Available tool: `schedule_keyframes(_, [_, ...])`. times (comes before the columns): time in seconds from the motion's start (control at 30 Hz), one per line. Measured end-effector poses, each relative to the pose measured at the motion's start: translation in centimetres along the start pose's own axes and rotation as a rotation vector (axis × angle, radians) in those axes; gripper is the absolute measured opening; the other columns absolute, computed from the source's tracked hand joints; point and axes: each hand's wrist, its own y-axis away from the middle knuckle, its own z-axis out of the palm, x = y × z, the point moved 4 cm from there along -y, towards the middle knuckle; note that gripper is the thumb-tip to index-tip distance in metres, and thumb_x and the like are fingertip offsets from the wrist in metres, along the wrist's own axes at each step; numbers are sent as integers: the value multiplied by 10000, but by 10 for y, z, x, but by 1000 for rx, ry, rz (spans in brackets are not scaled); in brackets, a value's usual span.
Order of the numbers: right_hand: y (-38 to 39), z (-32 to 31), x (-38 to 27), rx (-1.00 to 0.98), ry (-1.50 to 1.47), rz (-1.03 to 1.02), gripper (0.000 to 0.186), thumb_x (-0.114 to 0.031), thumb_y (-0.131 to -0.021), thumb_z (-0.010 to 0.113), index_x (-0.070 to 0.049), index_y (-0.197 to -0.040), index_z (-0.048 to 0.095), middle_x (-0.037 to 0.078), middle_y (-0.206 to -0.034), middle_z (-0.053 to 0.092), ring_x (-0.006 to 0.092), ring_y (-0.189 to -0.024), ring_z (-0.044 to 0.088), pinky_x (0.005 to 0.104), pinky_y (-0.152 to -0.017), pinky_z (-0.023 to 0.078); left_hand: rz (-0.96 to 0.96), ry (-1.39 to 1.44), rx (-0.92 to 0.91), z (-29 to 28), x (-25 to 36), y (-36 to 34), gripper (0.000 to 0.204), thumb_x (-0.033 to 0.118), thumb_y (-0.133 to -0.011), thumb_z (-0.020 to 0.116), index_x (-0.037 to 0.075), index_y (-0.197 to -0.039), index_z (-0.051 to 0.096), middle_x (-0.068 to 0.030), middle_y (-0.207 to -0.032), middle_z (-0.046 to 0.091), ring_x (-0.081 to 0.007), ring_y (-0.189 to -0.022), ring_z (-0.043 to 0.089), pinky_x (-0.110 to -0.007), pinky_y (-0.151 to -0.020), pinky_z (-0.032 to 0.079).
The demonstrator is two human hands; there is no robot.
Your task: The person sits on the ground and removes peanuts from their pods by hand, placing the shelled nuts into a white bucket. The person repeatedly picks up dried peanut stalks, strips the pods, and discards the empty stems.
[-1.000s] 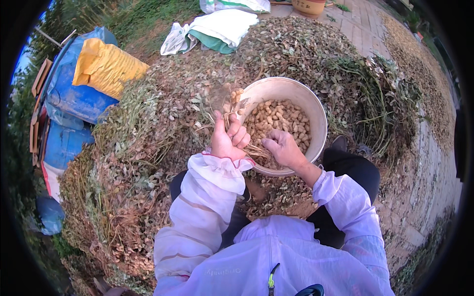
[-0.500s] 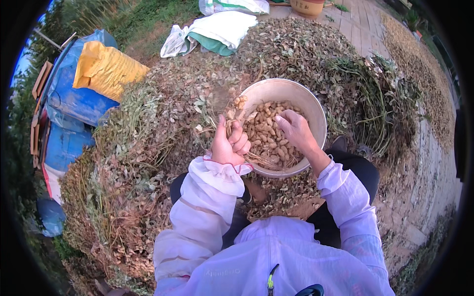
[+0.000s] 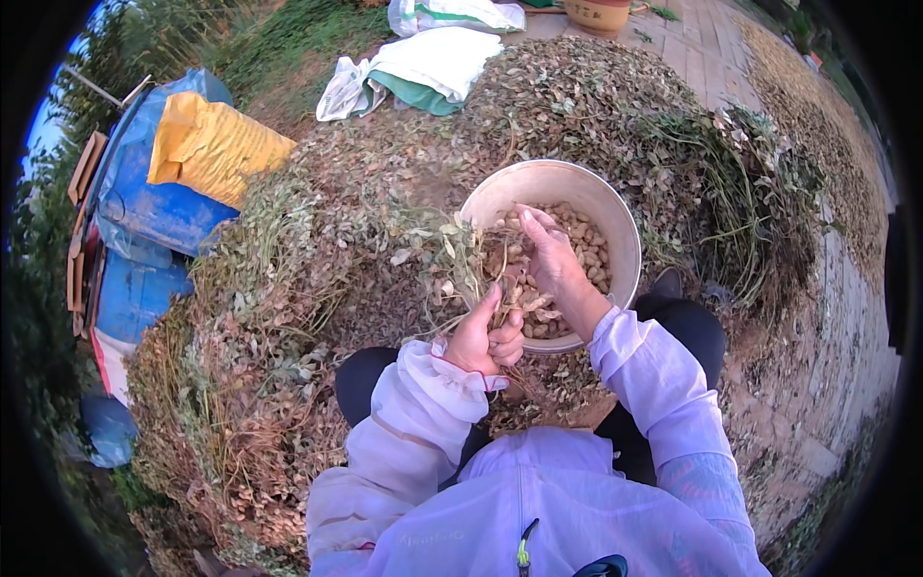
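Observation:
A pale round bucket (image 3: 630, 226) holds a heap of tan peanuts (image 3: 588, 252) between my knees. My left hand (image 3: 487, 338) is closed round the stems of a peanut plant (image 3: 463, 258) at the bucket's near left rim. Its leaves hang out to the left, while its roots and pods reach over the bucket. Above the heap, my right hand (image 3: 556, 262) curls over the pods on this plant, with thumb and fingers drawn together on peanuts. The palm hides part of that grip.
Piles of dry peanut plants (image 3: 288, 317) surround the bucket, with greener stems (image 3: 740, 216) on the right. At the left stand blue barrels (image 3: 159, 207) with a yellow sack (image 3: 216, 144). White sacks (image 3: 433, 62) and a brown pot (image 3: 596, 14) are at the back. Peanuts lie spread at far right.
My left hand has moved right and nearer to me with the plant, bringing it over the bucket rim. My right hand has shifted left and closed on the pods.

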Motion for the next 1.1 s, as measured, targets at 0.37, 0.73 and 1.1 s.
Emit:
schedule_keyframes(0.37, [39, -2, -38, -121, 449, -207, 258, -256, -938, 441, -57, -969, 602, 10, -865, 571, 80, -652, 527, 239, -495, 481, 414, 115, 282, -21, 30, 5, 568, 600, -886, 360, 107, -1125, 512, -36, -758, 587, -59, -367, 258, -214, -379, 264])
schedule_keyframes(0.73, [96, 11, -21, -674, 452, -11, 472, 68, -769, 573, -48, -1211, 458, 45, -1127, 514, 131, -1052, 498, 271, -841, 438, 519, 11, 321, -13, 49, 17, 243, 195, -828, 571, 83, -1043, 561, 11, -784, 554, -68, -560, 461, -201, -480, 379])
schedule_keyframes(1.1, [72, -17, 17, -225, 179, 176, 350, -334, -921, 508, -22, -1075, 542, 74, -1012, 566, 150, -905, 549, 304, -681, 493, 370, -65, 27, 14, 43, 4, 159, 224, -893, 554, 113, -899, 441, 11, -699, 403, -95, -627, 425, -291, -628, 444])
